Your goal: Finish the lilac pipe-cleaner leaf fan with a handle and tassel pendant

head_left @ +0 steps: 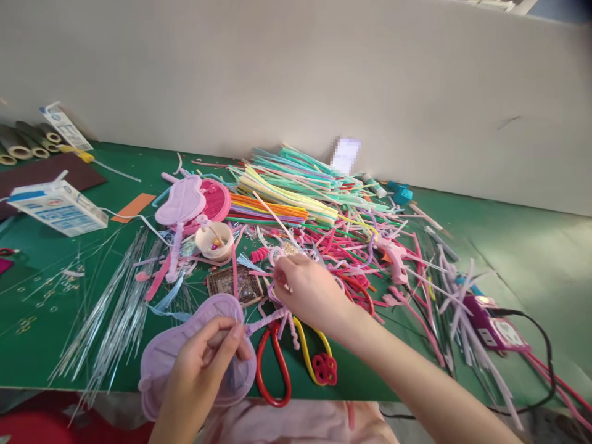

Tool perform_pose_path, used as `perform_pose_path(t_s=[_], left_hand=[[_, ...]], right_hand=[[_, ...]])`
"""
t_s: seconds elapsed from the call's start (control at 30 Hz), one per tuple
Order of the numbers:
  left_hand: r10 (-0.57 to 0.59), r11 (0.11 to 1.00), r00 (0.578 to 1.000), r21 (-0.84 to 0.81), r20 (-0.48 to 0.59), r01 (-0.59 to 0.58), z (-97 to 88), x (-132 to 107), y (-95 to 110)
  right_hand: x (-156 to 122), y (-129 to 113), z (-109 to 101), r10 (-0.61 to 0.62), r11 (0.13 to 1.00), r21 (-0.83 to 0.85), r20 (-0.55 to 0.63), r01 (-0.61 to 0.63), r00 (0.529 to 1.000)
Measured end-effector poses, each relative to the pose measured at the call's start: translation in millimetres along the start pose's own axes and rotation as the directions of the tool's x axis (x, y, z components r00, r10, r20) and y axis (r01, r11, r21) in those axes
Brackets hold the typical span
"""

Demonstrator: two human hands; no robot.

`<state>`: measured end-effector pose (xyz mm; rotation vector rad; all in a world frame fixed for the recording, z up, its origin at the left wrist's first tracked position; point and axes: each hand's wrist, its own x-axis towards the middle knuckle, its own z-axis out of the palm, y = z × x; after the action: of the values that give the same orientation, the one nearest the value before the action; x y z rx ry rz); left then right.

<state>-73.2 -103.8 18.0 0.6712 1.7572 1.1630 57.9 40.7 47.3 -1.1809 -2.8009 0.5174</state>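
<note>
My left hand [208, 357] pinches a lilac fan [160, 351] made of fuzzy pipe cleaners, near where its rounded panel meets the twisted handle [269, 318]. The panel hangs past the table's front edge. My right hand [305, 287] is closed over the middle of the clutter, fingertips together, beyond the handle's end. Whatever those fingers hold is hidden. Below it lie scissors with red handles [274, 370] and a tool with yellow handles [309, 354], a red pipe-cleaner flower [324, 369] against it. A small basket of beads [234, 287] sits between my hands.
Behind are a finished lilac fan [180, 200], a pink disc [215, 200], a cup of beads [215, 242] and bundled pipe cleaners [287, 191]. Right: a pink glue gun [393, 256] and a purple box [494, 327] with a black cable. Left: silver strands [115, 296] and a carton [60, 206].
</note>
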Motion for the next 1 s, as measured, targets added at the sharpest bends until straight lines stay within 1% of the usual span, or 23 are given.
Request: perform_pose_path(t_s=[0.07, 0.1, 0.17, 0.3, 0.47, 0.7, 1.0], left_hand=[[-0.038, 0.995, 0.996, -0.099, -0.08, 0.03, 0.9, -1, 3], [-0.059, 0.99, 0.993, -0.134, -0.105, 0.045, 1.4, -2, 4], [-0.095, 0.984, 0.987, -0.16, -0.128, 0.074, 1.6, -2, 5], [-0.12, 0.985, 0.987, -0.14, -0.11, 0.104, -1.6, 0, 2], [-0.127, 0.987, 0.992, -0.1, -0.022, 0.125, -5.0, 5, -5], [-0.096, 0.995, 0.995, -0.039, -0.009, 0.095, -0.6, 1, -3], [-0.06, 0.998, 0.998, 0.01, 0.031, 0.059, 1.4, 1, -2]], right_hand=[[10, -10, 11, -0.124, 0.992, 0.034, 0.063, 0.122, 0.99], [15, -14, 16, -0.166, 0.986, 0.047, 0.094, 0.162, 0.982], [22, -18, 25, -0.193, 0.981, 0.049, 0.135, 0.188, 0.972], [29, -22, 32, -0.165, 0.986, 0.018, 0.141, 0.164, 0.976], [33, -25, 32, -0.132, 0.991, -0.001, 0.13, 0.133, 0.983], [37, -18, 32, -0.11, 0.994, -0.002, 0.117, 0.111, 0.987], [30, -9, 28, 0.052, 0.999, -0.014, 0.122, -0.051, 0.991]])
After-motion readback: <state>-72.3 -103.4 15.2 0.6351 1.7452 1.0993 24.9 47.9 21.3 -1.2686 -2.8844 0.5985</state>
